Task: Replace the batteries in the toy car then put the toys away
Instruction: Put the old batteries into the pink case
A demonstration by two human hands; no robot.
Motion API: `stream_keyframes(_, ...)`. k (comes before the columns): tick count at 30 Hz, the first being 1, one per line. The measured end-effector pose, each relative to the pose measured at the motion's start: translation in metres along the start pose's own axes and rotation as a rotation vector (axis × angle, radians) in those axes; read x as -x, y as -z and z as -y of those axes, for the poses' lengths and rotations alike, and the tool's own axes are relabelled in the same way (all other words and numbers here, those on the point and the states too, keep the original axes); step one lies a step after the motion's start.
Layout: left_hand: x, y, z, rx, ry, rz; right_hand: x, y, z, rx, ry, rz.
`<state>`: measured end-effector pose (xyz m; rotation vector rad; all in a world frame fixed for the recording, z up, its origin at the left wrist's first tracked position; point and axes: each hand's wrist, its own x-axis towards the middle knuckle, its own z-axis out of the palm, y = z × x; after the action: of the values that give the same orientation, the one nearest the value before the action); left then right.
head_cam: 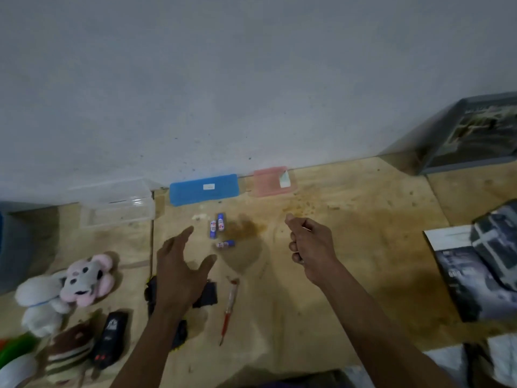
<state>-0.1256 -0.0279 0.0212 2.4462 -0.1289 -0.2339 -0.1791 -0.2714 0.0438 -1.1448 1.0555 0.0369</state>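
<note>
- The left hand [179, 273] hovers with fingers spread and relaxed, grasping nothing, above a dark toy car [208, 294] that lies on the tan floor [349, 247]; the hand and forearm cover most of the car, so only black patches and a bit of yellow edge show.
- Three blue-and-white batteries [219, 229] lie just beyond the toy car, towards the wall [251, 79]: two side by side, one alone a little nearer the car. Their labels are too blurred to read.
- A red-handled screwdriver [230, 309] lies just to the right of the toy car, its tip pointing towards the camera.
- The right hand [309, 242] is clenched, raised to the right of the batteries and well apart from the car. A thin pale sliver shows at its knuckles; whether it pinches something there I cannot tell.
- Left of the toy car sit a pink-and-white plush toy [75, 281], a brown striped plush [70, 351] and a black remote control [110, 340] with red marks.
- Far beyond the car, against the wall, stand a clear plastic box [117, 205], a blue lid [204, 189] and a pink lid [272, 182].
- Far right of the car, printed boxes [481, 273] are cut off by the frame edge, as is a green object [16, 348] at the far left.
</note>
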Motion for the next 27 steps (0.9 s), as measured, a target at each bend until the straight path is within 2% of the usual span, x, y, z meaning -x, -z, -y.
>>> stream_keyframes(3, -0.024, -0.036, -0.042, -0.002, -0.058, -0.018, -0.043, 0.012, 0.012, 0.065, -0.001, -0.018)
stream_keyframes(8, -0.075, -0.096, -0.078, -0.113, -0.157, 0.081, -0.098, 0.000, 0.014, 0.176, -0.033, -0.032)
stream_keyframes(13, -0.122, -0.139, -0.092, -0.224, -0.198, 0.122, -0.129, -0.029, 0.010, 0.110, -0.109, -0.061)
stream_keyframes(19, -0.148, -0.155, -0.083, -0.402, -0.256, 0.132, -0.153, -0.047, 0.004, -0.015, -0.184, -0.152)
stream_keyframes(27, -0.149, -0.165, -0.080, -0.356, -0.307, 0.112, -0.152, -0.044, -0.003, -0.102, -0.185, -0.125)
